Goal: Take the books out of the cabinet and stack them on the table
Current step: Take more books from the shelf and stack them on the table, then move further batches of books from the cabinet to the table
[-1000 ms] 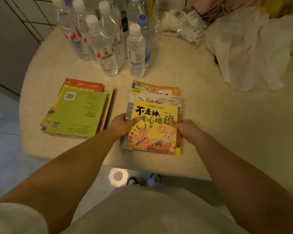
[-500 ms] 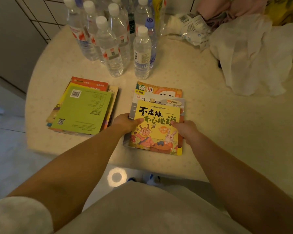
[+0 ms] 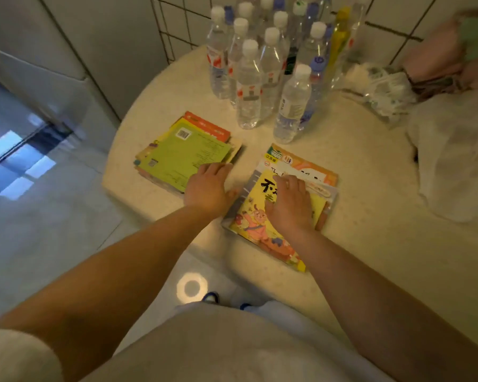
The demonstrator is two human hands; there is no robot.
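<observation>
We see the right hand (image 3: pixel 289 204) lying palm down on the yellow book (image 3: pixel 265 230), its fingers (image 3: pixel 290 181) straight and close together, their tips reaching the top edge of that cover where the white book beneath shows. Nothing is curled or pinched there; the hand simply presses flat. The yellow book tops the right stack (image 3: pixel 312 172), which holds an orange-covered book at the bottom and a white one in the middle, each peeking out at the far edge. The yellow cover is skewed against the others, and its near corner juts past the table's edge toward us.

The left hand (image 3: pixel 206 188) rests with its fingers (image 3: pixel 218 169) stretched out and slightly spread, the tips lying on the near right corner of the green book (image 3: pixel 185 158), while the palm sits over the bare strip of table (image 3: pixel 370 216) between the two stacks. The thumb points toward the right stack; we cannot tell whether it touches. The green book lies back cover up on the left stack (image 3: pixel 204 125), with an orange book showing at its far edge.

Beyond both stacks stands a cluster of water bottles (image 3: pixel 249 86), close to the right stack's far edge. Further right lie a crumpled plastic bag (image 3: pixel 384 89) and a white cloth (image 3: pixel 453 150), well apart from the books.
</observation>
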